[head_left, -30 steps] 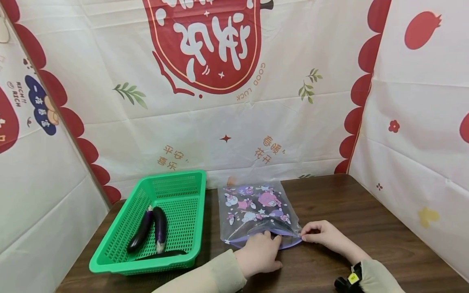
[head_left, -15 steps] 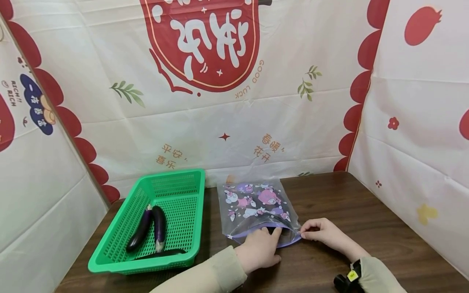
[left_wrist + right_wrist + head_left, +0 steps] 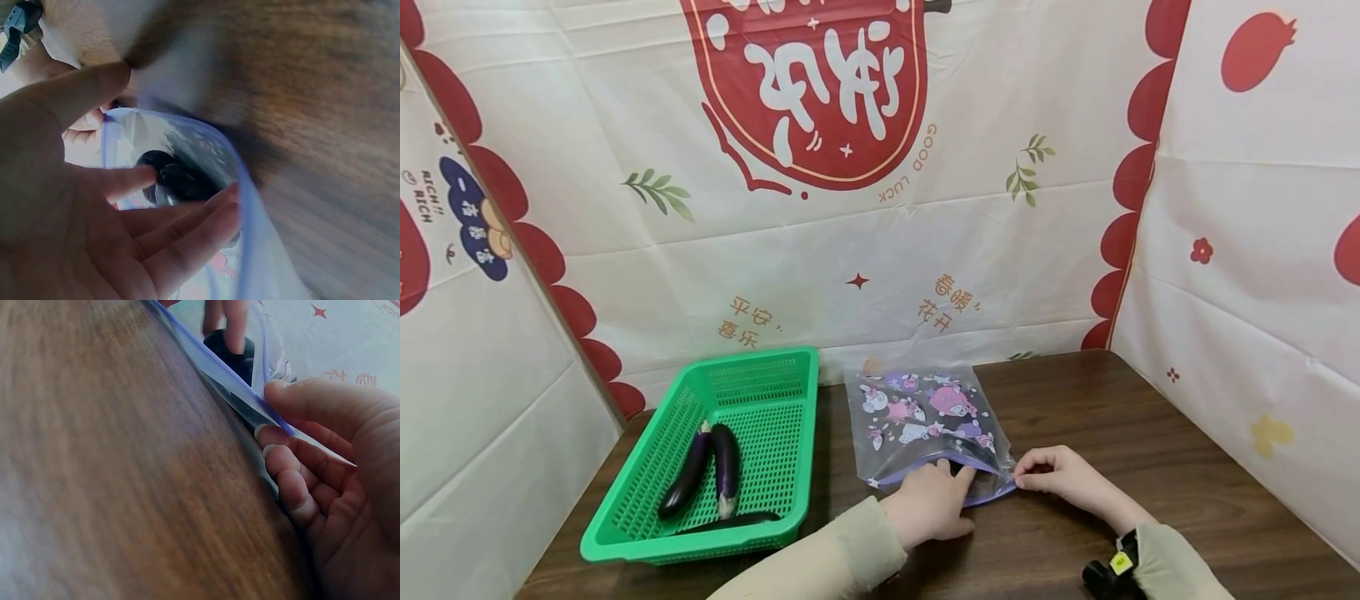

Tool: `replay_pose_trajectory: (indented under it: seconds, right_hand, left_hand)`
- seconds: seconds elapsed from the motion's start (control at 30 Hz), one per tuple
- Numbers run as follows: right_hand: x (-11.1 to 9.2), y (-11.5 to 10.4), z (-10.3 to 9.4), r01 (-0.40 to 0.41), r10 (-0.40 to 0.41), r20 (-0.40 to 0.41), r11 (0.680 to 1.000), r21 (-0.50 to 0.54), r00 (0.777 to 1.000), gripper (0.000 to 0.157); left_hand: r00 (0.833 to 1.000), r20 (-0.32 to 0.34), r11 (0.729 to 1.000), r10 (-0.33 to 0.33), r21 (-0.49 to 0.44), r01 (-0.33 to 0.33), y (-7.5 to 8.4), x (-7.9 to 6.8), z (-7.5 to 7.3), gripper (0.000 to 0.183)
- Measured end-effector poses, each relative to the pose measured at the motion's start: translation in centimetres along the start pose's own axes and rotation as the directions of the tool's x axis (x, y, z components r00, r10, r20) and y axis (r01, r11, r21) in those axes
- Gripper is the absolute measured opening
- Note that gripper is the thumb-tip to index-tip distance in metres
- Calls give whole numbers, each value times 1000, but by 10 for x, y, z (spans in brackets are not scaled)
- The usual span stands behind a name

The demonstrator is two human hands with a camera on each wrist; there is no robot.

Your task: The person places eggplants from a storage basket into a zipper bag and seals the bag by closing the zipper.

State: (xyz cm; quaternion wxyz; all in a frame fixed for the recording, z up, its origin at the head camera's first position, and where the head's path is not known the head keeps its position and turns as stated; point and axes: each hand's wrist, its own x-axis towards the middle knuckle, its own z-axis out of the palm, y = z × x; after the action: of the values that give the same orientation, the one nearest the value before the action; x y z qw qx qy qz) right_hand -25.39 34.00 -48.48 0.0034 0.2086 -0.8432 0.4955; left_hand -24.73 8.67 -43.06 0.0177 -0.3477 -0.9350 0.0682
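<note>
A clear zip bag (image 3: 917, 417) with pink and purple cartoon prints and a purple zip edge lies flat on the table, its mouth toward me. My left hand (image 3: 928, 504) reaches into that mouth with fingers extended. In the left wrist view, dark glossy rounded ends (image 3: 181, 184), resembling eggplants, lie inside the bag, one fingertip against them; the outer fingertips meet the purple edge (image 3: 247, 212). My right hand (image 3: 1063, 481) pinches the bag's right corner between thumb and fingers, seen closely at the purple strip (image 3: 250, 394) in the right wrist view.
A green plastic basket (image 3: 775, 442) stands left of the bag. Inside it are an eggplant (image 3: 688, 475) on the left, another eggplant (image 3: 727, 462) beside it, and a third eggplant (image 3: 733, 522) by the near wall. Printed cloth (image 3: 775, 242) encloses the wooden table (image 3: 1060, 400).
The bag's upper purple edge has risen and its mouth gapes wider. My left fingers have gone slightly deeper in. The right hand keeps its pinch at the corner.
</note>
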Motion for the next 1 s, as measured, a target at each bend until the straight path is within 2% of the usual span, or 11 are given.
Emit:
replay_pose_trajectory:
  seconds: [0.2,0.4,0.5,0.6,0.77,0.9,1.0]
  right_hand:
    - [2,0,-1,7,-7,2,1000,-15,1000,3]
    - [2,3,-1,5,-5,-5,1000,-19,1000,2]
    - [2,5,-1,19,-20,-13,1000,-25,1000,4]
    - [7,6,2,29,-29,-4,999,-19,1000,9]
    - [12,7,3,49,-49,12,999,-11,999,19]
    - [11,7,3,92,-91,16,995,-28,996,21]
    - [10,8,4,125,-124,20,991,-47,992,18]
  left_hand:
    - [998,59,999,30,27,-32,-1,-8,0,69]
    - [989,86,991,120,43,-124,-2,-26,-1,60]
    - [982,66,984,177,18,-179,-6,-38,-1,56]
    - [971,28,971,238,-25,-237,-17,-55,-3,46]
    - [950,-20,947,312,-72,-313,-34,-81,-19,40]
    - [946,-114,951,304,-28,-309,-50,-103,-35,45]
    - [953,-174,967,249,-2,-253,-65,-117,-47,46]
